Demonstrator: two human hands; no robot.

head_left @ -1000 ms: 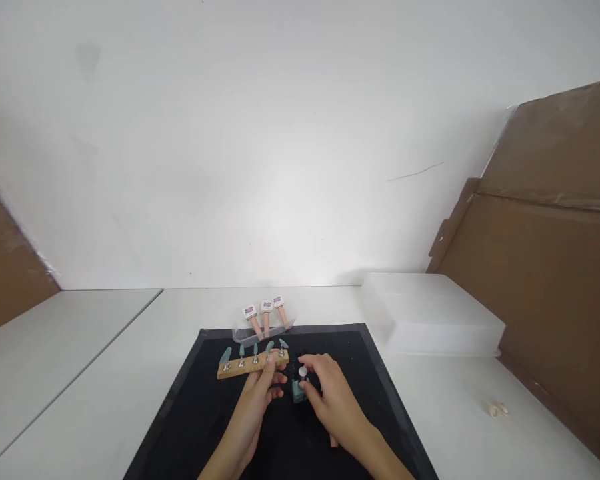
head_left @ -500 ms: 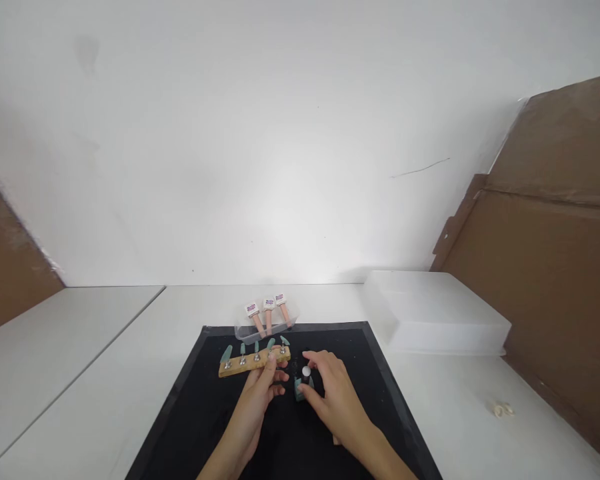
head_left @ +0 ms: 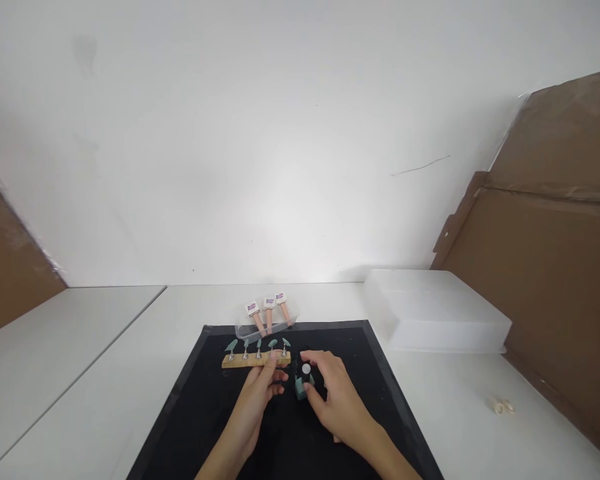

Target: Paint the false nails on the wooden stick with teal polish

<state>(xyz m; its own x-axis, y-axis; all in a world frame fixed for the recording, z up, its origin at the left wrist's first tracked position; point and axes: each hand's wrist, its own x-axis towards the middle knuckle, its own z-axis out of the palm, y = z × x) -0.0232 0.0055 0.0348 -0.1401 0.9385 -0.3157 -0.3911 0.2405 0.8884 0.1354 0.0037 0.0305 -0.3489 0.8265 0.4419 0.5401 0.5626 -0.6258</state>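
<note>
A narrow wooden strip (head_left: 253, 361) lies on a black mat (head_left: 190, 407) and carries several teal false nails on small metal stands. My left hand (head_left: 261, 390) rests just below the strip's right end, with a fingertip touching the wood. My right hand (head_left: 330, 393) sits beside it, fingers closed around a small teal nail polish bottle (head_left: 301, 387) with a dark cap and a white spot on top. The bottle stands on the mat between both hands.
Three pink tubes with white labels lie in a clear tray (head_left: 265, 327) at the mat's far edge. A translucent white plastic box (head_left: 435, 313) stands to the right. Brown cardboard (head_left: 555, 267) leans at the right wall. Small pale bits (head_left: 500, 405) lie on the white table.
The wooden strip's left end has swung slightly away, so it lies more level. My right hand has shifted a little on the bottle. The camera view has drifted slightly.
</note>
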